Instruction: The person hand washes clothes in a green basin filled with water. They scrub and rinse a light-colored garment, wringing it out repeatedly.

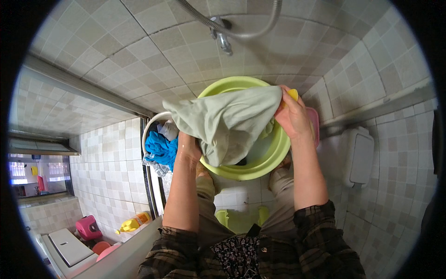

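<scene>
Cloth up over green basin, stretched between both hands. From left hand, it lies toward 1 to 2 o'clock, draped over the fingers; one corner pokes out toward 11, past that hand. Left fingers hidden under fabric, can't tell if gripping or only propping. From right hand, cloth runs off toward 9, sagging toward 8. Right hand closed on the cloth's 2 o'clock corner, thumb side up, with a yellow piece in the same grip, at the hand's 12; kind of item unclear.

Cloth look: pale grey-green, plain, thin, soft. Fairly smooth across the upper span, bunched folds lower down, deeper creases near the middle. Looks damp, not certain. Lower edge hangs inside the basin toward 7, touching its rim area. More pale green fabric peeks out beneath, by the right wrist.

Basin: round, lime green, cloudy liquid inside, small dark patch at 6 o'clock, too hidden to tell. Basket at basin's 9, blue clothes in it. Pink tub at 3, partly behind right wrist. Tap on the wall at 12.
</scene>
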Action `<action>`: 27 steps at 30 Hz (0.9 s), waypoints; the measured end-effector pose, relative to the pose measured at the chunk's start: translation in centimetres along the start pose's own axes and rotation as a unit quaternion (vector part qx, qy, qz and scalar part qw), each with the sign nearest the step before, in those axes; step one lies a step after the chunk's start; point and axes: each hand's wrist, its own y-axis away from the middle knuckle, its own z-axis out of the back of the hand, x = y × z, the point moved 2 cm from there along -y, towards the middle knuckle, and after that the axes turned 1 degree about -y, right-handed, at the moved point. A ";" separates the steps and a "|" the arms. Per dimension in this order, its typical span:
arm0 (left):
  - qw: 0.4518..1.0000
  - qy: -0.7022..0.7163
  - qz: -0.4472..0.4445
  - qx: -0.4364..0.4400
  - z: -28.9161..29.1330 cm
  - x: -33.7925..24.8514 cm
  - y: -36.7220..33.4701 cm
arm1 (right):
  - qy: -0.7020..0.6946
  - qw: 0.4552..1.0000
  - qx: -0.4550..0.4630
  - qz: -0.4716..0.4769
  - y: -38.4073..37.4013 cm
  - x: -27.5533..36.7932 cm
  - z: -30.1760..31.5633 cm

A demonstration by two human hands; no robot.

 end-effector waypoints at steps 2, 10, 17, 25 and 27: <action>0.989 0.122 0.014 0.087 -1.1 -0.4 0.6 | -0.024 1.000 0.011 -0.005 0.1 -0.2 -0.5; 0.979 -0.187 -0.022 0.082 -3.7 1.1 2.4 | 0.026 0.986 0.119 -0.110 0.6 -2.5 -2.3; 0.995 -0.070 0.051 0.054 -3.0 2.0 1.9 | 0.108 0.989 -0.066 -0.070 -1.8 -4.7 -1.0; 0.972 0.203 0.083 0.088 -1.1 1.4 1.4 | 0.630 0.736 0.084 0.233 0.9 -5.5 -8.0; 0.973 0.207 0.014 0.096 -2.4 2.6 1.8 | 0.639 0.711 0.070 0.285 3.7 -8.3 -10.5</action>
